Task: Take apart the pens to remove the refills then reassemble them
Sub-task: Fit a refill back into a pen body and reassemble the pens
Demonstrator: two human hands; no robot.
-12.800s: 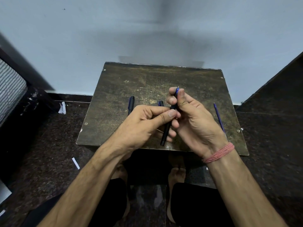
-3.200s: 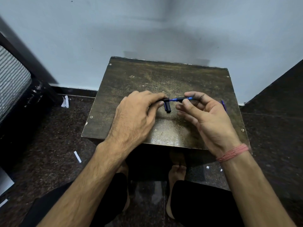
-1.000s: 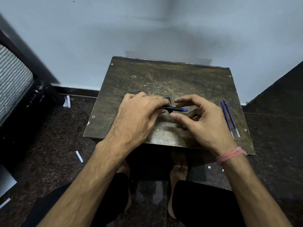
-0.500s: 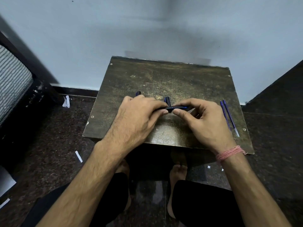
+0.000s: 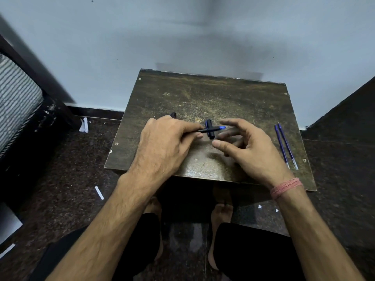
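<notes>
My left hand [image 5: 168, 147] grips a black pen [image 5: 211, 129] with a blue end, held level and pointing right above the small wooden table [image 5: 233, 98]. Right behind it a short black pen part [image 5: 210, 130] lies crosswise on the table. My right hand [image 5: 249, 151] hovers just right of the pen's blue end, fingers spread and holding nothing. Two blue refills [image 5: 285, 146] lie side by side near the table's right edge. The tip of another black pen [image 5: 173, 115] peeks out behind my left hand.
The table stands against a pale wall [image 5: 182, 37] on a dark speckled floor [image 5: 71, 169]. A dark frame with striped fabric [image 5: 18, 98] stands at the left. Small paper scraps [image 5: 99, 192] lie on the floor. My bare feet [image 5: 221, 213] rest under the table's near edge.
Half a second ago my right fingers pinched the pen's blue end; now they have let go and spread apart. My left hand keeps its grip on the pen.
</notes>
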